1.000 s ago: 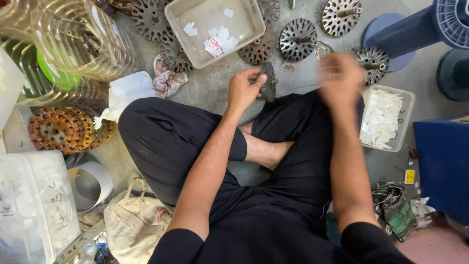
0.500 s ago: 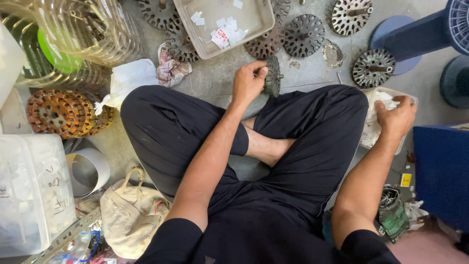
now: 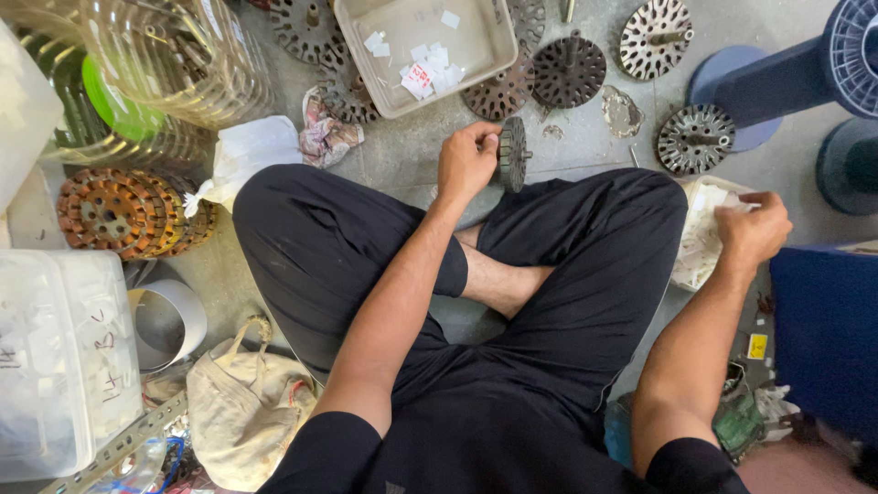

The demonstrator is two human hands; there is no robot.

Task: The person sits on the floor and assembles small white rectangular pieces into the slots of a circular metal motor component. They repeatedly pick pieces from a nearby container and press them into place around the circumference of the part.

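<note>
Rotor [image 3: 512,153] upright on edge on grey concrete floor [image 3: 412,155], just past my crossed legs, my left hand [image 3: 466,163] closed round its rim. Right hand [image 3: 752,230] curled, fingertips pinching white slips in small tray [image 3: 697,229] by right knee. More rotor discs [image 3: 569,69] scattered ahead, beige tray [image 3: 425,50] with paper bits among them. Rusty disc stack [image 3: 119,212], clear plastic jars [image 3: 174,55] at left. Blue stool [image 3: 777,82] at right.

Dull grey metal slotted disc [image 3: 512,154], white paper strips [image 3: 700,233]
</note>
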